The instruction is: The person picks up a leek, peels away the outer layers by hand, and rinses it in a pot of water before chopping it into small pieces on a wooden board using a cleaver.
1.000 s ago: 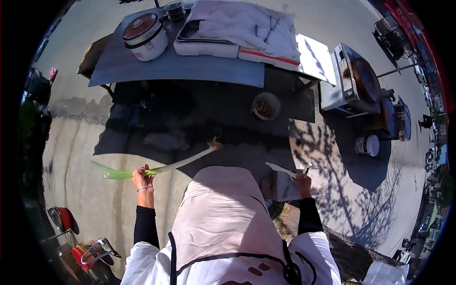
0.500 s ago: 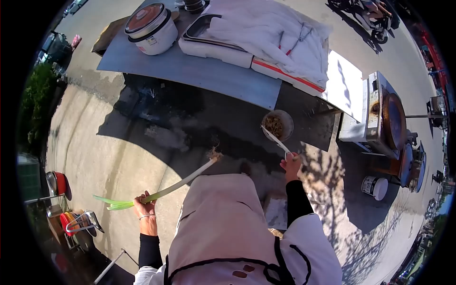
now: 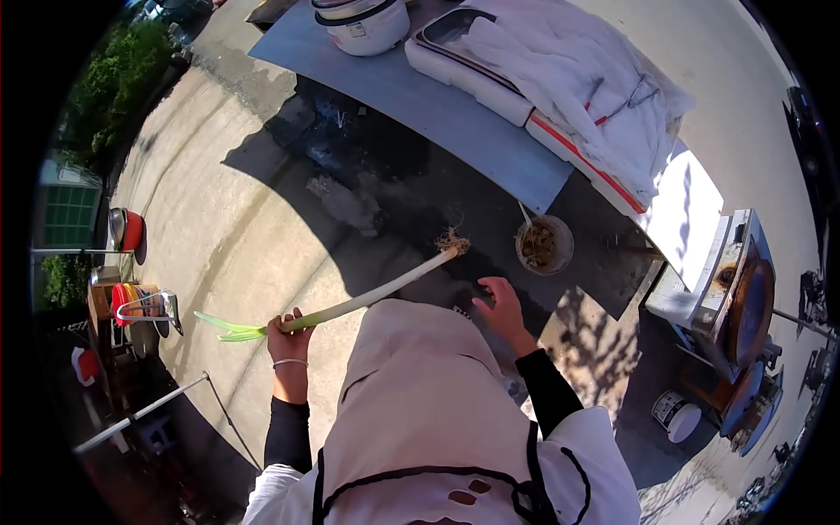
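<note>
A long leek [image 3: 376, 295] with green leaves at the left and tangled roots at its upper right end lies across the front of my body. My left hand [image 3: 290, 331] is wrapped round it near the green part. My right hand [image 3: 502, 311] is empty, its fingers apart, a little below and right of the roots. A bucket [image 3: 567, 248] with brownish scraps stands on the ground beyond my right hand. A thin white strip [image 3: 525, 214] sticks up over its rim.
A blue-grey table [image 3: 420, 105] at the top holds a white cooker [image 3: 372, 31] and white cloth [image 3: 560, 61] over boxes. A stove [image 3: 700, 297] and white tub [image 3: 676, 416] stand right. Stools [image 3: 131, 302] and a metal rail [image 3: 144, 418] are left.
My right hand has let go of the white strip, which now leans in the bucket, and has opened near the roots. My left hand still holds the leek. The whole view has turned.
</note>
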A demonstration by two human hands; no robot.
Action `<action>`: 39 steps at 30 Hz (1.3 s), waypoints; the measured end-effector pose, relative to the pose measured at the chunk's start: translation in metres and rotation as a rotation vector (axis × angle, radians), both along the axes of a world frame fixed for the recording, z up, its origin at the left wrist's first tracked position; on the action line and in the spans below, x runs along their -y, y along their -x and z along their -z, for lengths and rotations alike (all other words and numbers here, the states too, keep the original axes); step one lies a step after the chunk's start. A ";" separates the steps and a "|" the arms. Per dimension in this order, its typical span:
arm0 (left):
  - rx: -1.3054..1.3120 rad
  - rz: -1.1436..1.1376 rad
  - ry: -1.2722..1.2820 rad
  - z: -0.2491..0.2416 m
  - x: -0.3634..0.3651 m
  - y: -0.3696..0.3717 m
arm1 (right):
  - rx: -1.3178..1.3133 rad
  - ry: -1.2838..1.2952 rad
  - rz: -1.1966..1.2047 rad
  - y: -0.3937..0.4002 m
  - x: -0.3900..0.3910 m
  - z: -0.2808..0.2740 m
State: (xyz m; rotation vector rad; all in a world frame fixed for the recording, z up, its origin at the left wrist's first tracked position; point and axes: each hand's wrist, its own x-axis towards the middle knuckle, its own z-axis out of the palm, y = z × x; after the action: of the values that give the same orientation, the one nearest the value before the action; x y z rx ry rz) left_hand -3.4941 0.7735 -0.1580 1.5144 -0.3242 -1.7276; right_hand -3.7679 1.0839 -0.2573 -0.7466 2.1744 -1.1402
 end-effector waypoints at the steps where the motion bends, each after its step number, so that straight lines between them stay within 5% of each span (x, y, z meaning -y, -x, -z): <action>1: -0.041 0.055 0.012 -0.005 -0.003 0.000 | 0.018 0.015 -0.054 -0.005 0.017 -0.023; 3: -0.064 0.054 0.029 -0.019 -0.011 0.013 | -0.424 0.179 -0.211 -0.006 0.052 -0.061; 8: -0.023 0.090 0.103 -0.042 -0.010 0.035 | -0.556 0.319 -0.470 -0.006 0.121 -0.096; 11: -0.089 0.133 0.203 -0.057 -0.003 0.037 | -0.322 0.311 -0.637 -0.005 0.143 -0.077; 16: -0.368 0.447 0.376 -0.067 -0.010 0.049 | -0.033 0.315 -0.562 -0.006 0.171 -0.120; 31: -0.419 0.290 0.448 -0.085 -0.023 0.075 | -0.057 0.648 -0.457 0.013 0.178 -0.136; 34: -0.426 0.288 0.449 -0.085 -0.022 0.076 | 0.139 0.643 -0.419 0.011 0.180 -0.140; 39: -0.394 0.307 0.460 -0.088 -0.023 0.081 | 0.021 0.584 -0.423 0.012 0.184 -0.160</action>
State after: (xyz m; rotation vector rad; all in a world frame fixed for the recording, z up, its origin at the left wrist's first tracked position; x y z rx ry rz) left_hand -3.5750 0.7963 -0.0702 0.8044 -0.7170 -1.9689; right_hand -3.7799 0.8995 -0.0977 -1.3542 1.5477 -1.5395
